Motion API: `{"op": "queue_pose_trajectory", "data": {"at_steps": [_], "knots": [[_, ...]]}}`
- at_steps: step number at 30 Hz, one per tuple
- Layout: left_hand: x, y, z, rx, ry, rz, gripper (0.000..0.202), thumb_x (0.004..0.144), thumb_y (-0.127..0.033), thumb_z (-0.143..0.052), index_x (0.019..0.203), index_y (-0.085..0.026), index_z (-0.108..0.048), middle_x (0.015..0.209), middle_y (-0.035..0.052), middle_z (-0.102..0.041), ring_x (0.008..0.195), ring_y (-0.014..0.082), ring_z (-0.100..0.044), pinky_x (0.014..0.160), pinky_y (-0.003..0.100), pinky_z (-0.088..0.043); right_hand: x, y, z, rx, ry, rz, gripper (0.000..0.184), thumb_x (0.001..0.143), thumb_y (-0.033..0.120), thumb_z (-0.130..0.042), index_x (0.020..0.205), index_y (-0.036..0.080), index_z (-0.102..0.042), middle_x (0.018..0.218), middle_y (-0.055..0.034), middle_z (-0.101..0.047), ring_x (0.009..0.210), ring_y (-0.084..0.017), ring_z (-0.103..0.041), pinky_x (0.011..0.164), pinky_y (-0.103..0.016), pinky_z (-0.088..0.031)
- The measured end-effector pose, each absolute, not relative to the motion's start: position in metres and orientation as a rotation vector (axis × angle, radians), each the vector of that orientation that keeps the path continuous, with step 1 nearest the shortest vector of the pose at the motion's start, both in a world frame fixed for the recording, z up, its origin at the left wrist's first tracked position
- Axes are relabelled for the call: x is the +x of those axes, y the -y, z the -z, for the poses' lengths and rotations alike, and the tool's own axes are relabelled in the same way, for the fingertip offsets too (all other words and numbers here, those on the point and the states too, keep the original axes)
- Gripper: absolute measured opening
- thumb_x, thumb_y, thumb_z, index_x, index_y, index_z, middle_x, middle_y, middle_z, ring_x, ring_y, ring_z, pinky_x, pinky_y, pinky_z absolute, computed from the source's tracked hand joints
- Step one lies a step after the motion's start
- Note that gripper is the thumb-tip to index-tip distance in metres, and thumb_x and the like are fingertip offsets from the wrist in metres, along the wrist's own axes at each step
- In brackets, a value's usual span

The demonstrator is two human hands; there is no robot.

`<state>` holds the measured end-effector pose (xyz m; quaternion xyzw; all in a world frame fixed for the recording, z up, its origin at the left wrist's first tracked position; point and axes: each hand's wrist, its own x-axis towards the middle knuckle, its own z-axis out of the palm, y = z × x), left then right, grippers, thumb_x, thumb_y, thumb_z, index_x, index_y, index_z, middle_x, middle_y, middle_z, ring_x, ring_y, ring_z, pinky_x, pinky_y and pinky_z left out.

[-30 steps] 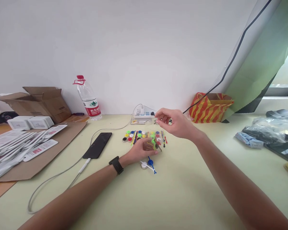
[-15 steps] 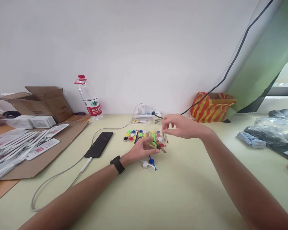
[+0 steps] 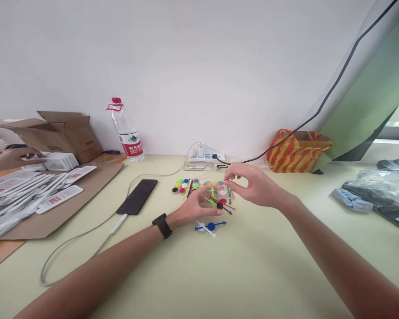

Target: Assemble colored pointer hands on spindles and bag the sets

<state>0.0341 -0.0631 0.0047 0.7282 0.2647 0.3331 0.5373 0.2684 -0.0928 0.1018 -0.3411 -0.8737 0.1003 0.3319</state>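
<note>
My left hand (image 3: 197, 206) is curved around several small arrow spinners, thumb and fingers apart. A black spinner (image 3: 220, 206) lies in that gap, with a red spinner (image 3: 223, 201) and a green arrow (image 3: 213, 191) close by. Whether the hand touches them I cannot tell. My right hand (image 3: 251, 184) hovers over the right end of the coloured pieces, its thumb and fingers pinched together; what they hold, if anything, is too small to name. Nearer to me lie a blue spinner (image 3: 211, 226) and a white spinner (image 3: 201, 227), their arrows crossing.
Several coloured round pieces (image 3: 181, 191) lie behind my left hand. A power strip (image 3: 206, 155) is at the wall. A phone (image 3: 138, 197) and a water bottle (image 3: 129, 137) stand left, a striped bag (image 3: 294, 153) right. Another person's hand (image 3: 20, 157) is near white tags (image 3: 61, 198).
The blue and white arrows have turned, as have the arrows near my left thumb. My hands stay almost in place. The other person's hand has come further into view.
</note>
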Motion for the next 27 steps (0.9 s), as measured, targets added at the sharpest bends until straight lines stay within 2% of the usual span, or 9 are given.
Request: {"op": "queue_pose_trajectory", "data": {"at_steps": [3,6,8,11,14,17,19,27], "knots": [[0.034,0.063,-0.003,1.732,-0.653,-0.759,0.060,0.078,-0.039,-0.088,0.129,-0.019,-0.064,0.108,0.0115,-0.077,0.103,0.0288,-0.074,0.088,0.038,-0.059,0.260,0.091,-0.094,-0.844,2.280,-0.197,0.011,0.095,0.017,-0.057,0.093,0.024,-0.065,0.100,-0.0064,-0.069,0.095,-0.023,-0.063,0.082,-0.036,-0.049],[0.034,0.060,0.001,1.753,-0.669,-0.754,0.043,0.083,-0.042,-0.083,0.115,-0.016,-0.069,0.101,0.0108,-0.078,0.089,0.0250,-0.076,0.077,0.033,-0.059,0.250,0.094,-0.086,-0.817,2.155,0.018,0.009,0.095,0.019,-0.059,0.100,0.023,-0.064,0.109,-0.0100,-0.065,0.104,-0.026,-0.060,0.090,-0.040,-0.048],[0.034,0.058,0.004,1.800,-0.684,-0.781,0.034,0.083,-0.040,-0.081,0.103,-0.014,-0.071,0.094,0.0081,-0.077,0.079,0.0210,-0.073,0.068,0.028,-0.056,0.241,0.102,-0.081,-0.797,2.139,0.107,0.005,0.095,0.021,-0.058,0.094,0.021,-0.063,0.100,-0.0092,-0.065,0.096,-0.025,-0.060,0.085,-0.038,-0.046],[0.033,0.055,0.006,1.882,-0.698,-0.814,0.024,0.082,-0.034,-0.079,0.094,-0.014,-0.073,0.090,0.0050,-0.074,0.075,0.0169,-0.067,0.060,0.023,-0.049,0.226,0.119,-0.072,-0.804,2.435,0.025,0.018,0.098,0.029,-0.059,0.083,0.020,-0.061,0.082,-0.0040,-0.065,0.077,-0.020,-0.059,0.070,-0.032,-0.042],[0.032,0.054,0.006,1.875,-0.738,-0.767,0.032,0.084,-0.035,-0.077,0.109,-0.016,-0.074,0.103,0.0068,-0.075,0.085,0.0195,-0.069,0.067,0.025,-0.052,0.212,0.134,-0.062,-0.965,2.789,-0.052,0.025,0.097,0.041,-0.065,0.086,0.018,-0.064,0.083,-0.0052,-0.070,0.075,-0.020,-0.062,0.065,-0.031,-0.037],[0.032,0.054,0.005,1.854,-0.823,-0.721,0.039,0.087,-0.046,-0.076,0.113,-0.017,-0.075,0.111,0.0093,-0.076,0.093,0.0232,-0.071,0.077,0.030,-0.055,0.205,0.139,-0.055,-1.146,2.944,-0.014,0.019,0.100,0.027,-0.058,0.088,0.015,-0.068,0.082,-0.0080,-0.071,0.074,-0.021,-0.064,0.062,-0.031,-0.033],[0.032,0.054,0.004,1.858,-0.844,-0.704,0.042,0.086,-0.051,-0.076,0.112,-0.017,-0.076,0.112,0.0098,-0.077,0.093,0.0234,-0.072,0.077,0.031,-0.055,0.206,0.138,-0.054,-1.176,2.992,-0.052,0.021,0.099,0.017,-0.053,0.084,0.015,-0.068,0.077,-0.0067,-0.069,0.069,-0.019,-0.062,0.059,-0.030,-0.029],[0.031,0.055,0.002,1.861,-0.817,-0.686,0.047,0.086,-0.055,-0.076,0.115,-0.018,-0.075,0.116,0.0104,-0.077,0.101,0.0267,-0.073,0.083,0.034,-0.057,0.218,0.139,-0.069,-1.171,3.054,-0.265,0.024,0.092,0.006,-0.049,0.075,0.017,-0.062,0.065,-0.0025,-0.057,0.057,-0.015,-0.044,0.055,-0.030,-0.024]]}}
